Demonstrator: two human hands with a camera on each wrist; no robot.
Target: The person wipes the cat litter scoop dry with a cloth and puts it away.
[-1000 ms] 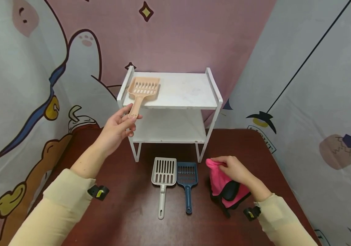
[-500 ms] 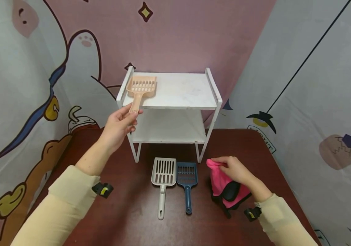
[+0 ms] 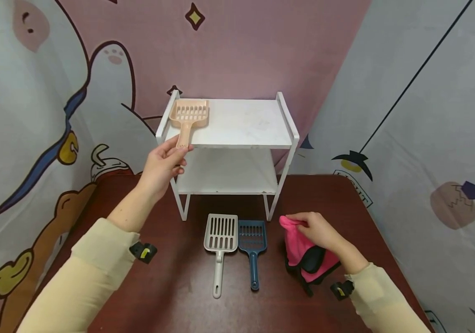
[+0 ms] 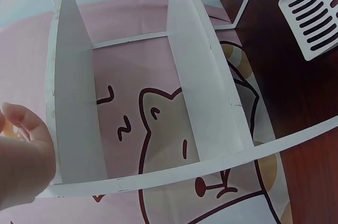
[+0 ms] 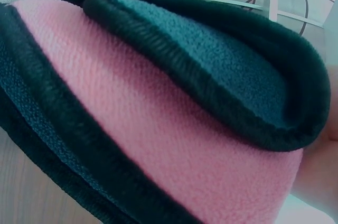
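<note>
My left hand (image 3: 161, 165) pinches the handle end of a peach litter scoop (image 3: 189, 114), whose slotted head overlaps the left part of the white rack's top shelf in the head view. In the left wrist view that hand (image 4: 24, 152) shows at the left edge, beside the rack's upper board. My right hand (image 3: 319, 230) pinches the top of a pink cloth (image 3: 297, 241) with dark edging, bunched over the table at the right. The same cloth (image 5: 158, 113) fills most of the right wrist view, partly covering the hand's fingers.
A two-tier white rack (image 3: 245, 122) stands at the back of the dark brown table (image 3: 170, 277). In front of it lie a light grey litter scoop (image 3: 220, 233) and a dark blue one (image 3: 253, 236), side by side. Cartoon-printed fabric (image 3: 262, 46) hangs behind.
My left hand has moved slightly up and away with the peach scoop, toward the back left of the rack's top shelf. The right hand and the pink cloth have stayed nearly still.
</note>
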